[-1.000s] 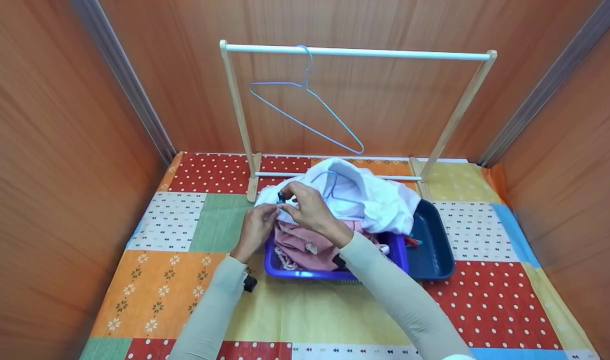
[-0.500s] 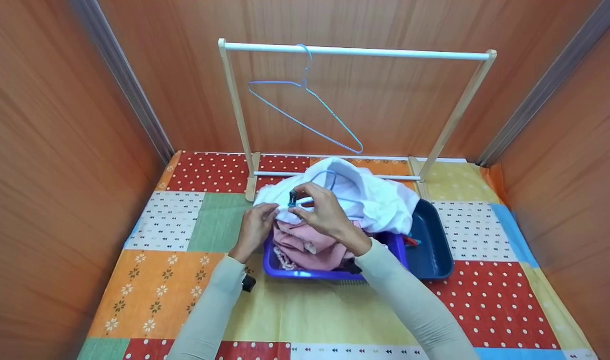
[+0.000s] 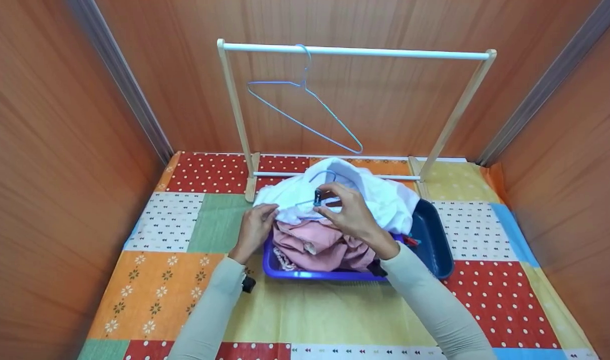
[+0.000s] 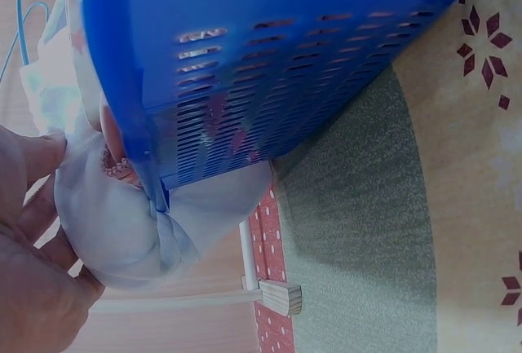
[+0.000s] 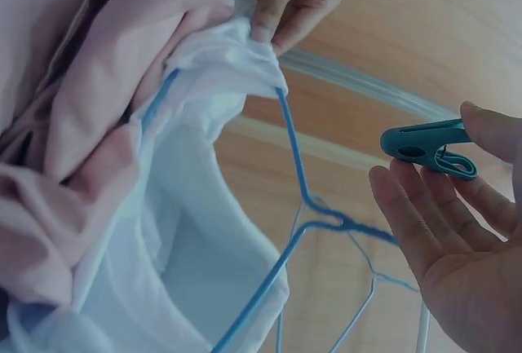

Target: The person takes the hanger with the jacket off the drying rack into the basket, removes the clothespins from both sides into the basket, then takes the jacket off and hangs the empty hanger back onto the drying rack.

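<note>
My left hand (image 3: 256, 227) pinches the edge of a white garment (image 3: 392, 200) at its left side, thumb against fingers, as the right wrist view also shows. A blue wire hanger (image 5: 295, 157) runs inside that garment, its hook standing up from the cloth. My right hand (image 3: 354, 215) holds a dark teal clothespin (image 5: 420, 143) between thumb and fingers, in the air over the garment and apart from it. Under the white cloth, a pink garment (image 3: 310, 245) with a beaded or lacy trim lies bunched in a purple-blue slotted basket (image 3: 305, 275).
A drying rack with a white top bar (image 3: 385, 52) stands behind the basket, and a second wire hanger (image 3: 330, 110) hangs on it. A dark blue tray (image 3: 437, 250) with red and teal clothespins (image 3: 411, 241) sits at the right. A patchwork cloth (image 3: 225, 310) covers the table between wooden walls.
The right hand has moved right, away from the left hand, carrying the clothespin across the white garment. My left hand has stayed at the garment's left edge.
</note>
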The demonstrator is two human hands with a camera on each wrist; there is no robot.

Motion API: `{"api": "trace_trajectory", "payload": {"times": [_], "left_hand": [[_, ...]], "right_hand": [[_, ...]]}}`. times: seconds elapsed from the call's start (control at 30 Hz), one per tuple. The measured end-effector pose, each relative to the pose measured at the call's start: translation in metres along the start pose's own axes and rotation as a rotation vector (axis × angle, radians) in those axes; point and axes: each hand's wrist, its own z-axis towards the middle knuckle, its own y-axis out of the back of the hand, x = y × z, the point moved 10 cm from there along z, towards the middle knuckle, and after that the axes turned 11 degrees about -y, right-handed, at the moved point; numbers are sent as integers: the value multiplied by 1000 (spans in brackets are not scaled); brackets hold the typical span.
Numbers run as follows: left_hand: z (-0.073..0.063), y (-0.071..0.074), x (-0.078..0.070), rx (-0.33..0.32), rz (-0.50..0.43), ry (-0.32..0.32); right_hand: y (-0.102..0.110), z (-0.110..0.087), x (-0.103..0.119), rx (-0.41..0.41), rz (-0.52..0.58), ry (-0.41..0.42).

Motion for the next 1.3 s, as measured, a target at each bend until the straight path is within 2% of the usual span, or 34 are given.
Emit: {"api": "trace_trajectory", "payload": {"times": [0.23,0.57,0.8,1.1,1.3], "left_hand": [[0,0,0,-4,2,-11],[-1,-1,1,-11,-11,10],[0,0,0,-10,-7,0],[2,1,1,-15,-1,-16],[2,0,1,-1,-2,-9]], "right_hand": [[30,-7,-12,-74,22,-13],[69,-13,-36,-122,-67,-69],[94,-24,-66,-169,-106,-180],[127,-37,-92,-245,-88,-226],[146,-49,-112,-275,-109,-299]]}}
